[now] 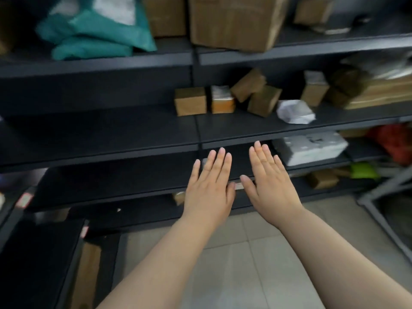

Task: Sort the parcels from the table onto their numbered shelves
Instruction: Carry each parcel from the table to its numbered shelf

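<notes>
Dark shelves [100, 132] rise over pale floor tiles [245, 253]; left hand [208, 190], right hand [270, 186] spread flat.

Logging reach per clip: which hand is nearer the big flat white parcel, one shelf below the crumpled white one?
Right. The right hand, open, is just left of the big flat white parcel; the left hand is further left, beyond it.

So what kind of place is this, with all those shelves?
Most likely a parcel storage or sorting room: dark metal shelving holds small cardboard boxes, teal mailer bags and a white wrapped parcel.
</notes>
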`<action>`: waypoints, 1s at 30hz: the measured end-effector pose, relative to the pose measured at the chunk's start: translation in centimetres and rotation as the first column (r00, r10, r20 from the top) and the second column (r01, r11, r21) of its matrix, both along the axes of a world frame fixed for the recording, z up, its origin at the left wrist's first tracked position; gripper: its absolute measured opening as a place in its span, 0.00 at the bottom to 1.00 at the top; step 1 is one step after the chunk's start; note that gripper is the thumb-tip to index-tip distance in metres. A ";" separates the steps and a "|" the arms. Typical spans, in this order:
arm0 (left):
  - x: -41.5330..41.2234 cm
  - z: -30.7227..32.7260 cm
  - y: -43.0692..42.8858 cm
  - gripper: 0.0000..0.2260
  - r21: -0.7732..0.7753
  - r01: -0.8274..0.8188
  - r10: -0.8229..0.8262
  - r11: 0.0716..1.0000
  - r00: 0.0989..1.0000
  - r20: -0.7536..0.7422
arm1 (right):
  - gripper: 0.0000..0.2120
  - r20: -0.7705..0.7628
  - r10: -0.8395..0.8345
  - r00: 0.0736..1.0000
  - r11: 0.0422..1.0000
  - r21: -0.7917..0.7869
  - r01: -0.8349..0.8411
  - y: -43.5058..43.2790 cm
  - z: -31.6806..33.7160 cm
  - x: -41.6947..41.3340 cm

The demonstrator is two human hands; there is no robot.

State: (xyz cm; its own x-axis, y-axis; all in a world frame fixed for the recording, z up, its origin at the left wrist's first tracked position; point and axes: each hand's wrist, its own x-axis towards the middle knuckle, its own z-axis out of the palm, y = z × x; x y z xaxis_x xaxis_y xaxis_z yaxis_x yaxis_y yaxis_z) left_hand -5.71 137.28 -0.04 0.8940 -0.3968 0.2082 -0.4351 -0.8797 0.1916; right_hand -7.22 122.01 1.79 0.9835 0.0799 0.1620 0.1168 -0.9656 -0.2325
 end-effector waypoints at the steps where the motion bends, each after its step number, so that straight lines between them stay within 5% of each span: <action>1: -0.3 0.4 -2.7 0.28 0.000 0.042 -0.042 0.999 0.999 -0.002 | 0.32 0.010 -0.040 0.999 0.999 -0.004 0.040 -2.6 0.4 -0.7; 18: -4.8 3.3 -36.9 0.25 0.112 0.513 -0.515 0.851 0.857 -0.009 | 0.31 0.076 -0.554 0.829 0.832 0.068 0.550 -34.3 2.7 -12.6; 30: 2.8 2.9 -54.6 0.28 0.064 0.734 -0.736 0.677 0.677 0.017 | 0.38 0.098 -0.769 0.632 0.638 0.050 0.768 -48.8 2.4 -8.4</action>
